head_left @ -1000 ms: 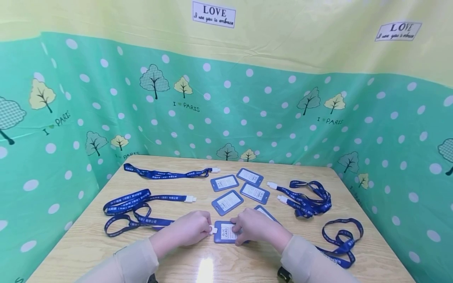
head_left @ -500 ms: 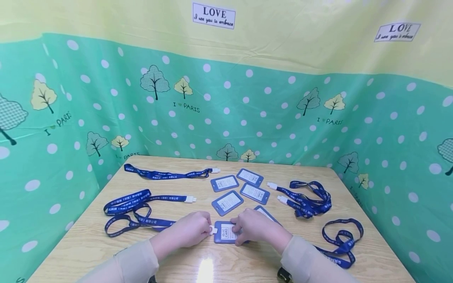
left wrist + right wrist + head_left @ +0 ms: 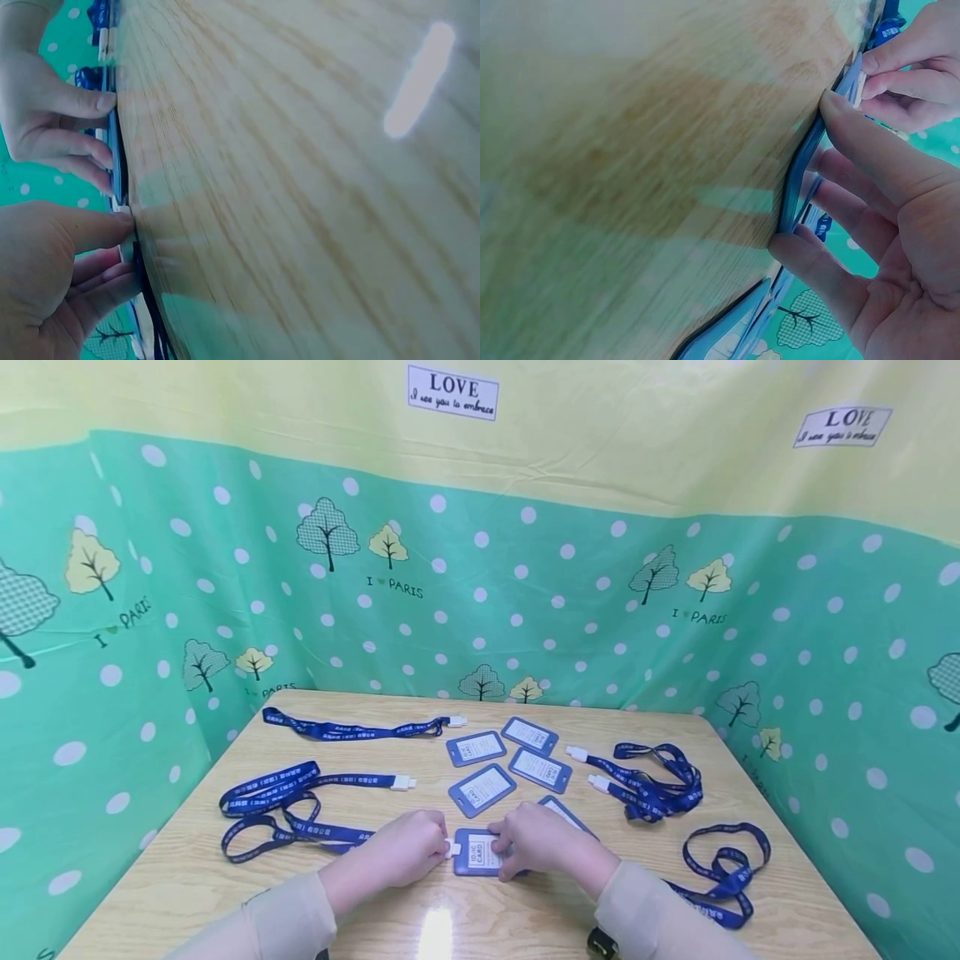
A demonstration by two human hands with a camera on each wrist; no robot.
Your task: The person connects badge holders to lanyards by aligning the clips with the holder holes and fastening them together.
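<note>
Blue card holder (image 3: 476, 852) lies gripped beneath the right hand (image 3: 542, 841).

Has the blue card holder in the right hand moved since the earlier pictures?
No: in the head view, the card holder shows no visible shift against the table.

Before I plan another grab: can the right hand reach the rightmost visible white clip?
Probably yes: nothing upright blocks the right hand from the white clip, though that hand holds a card holder.
</note>
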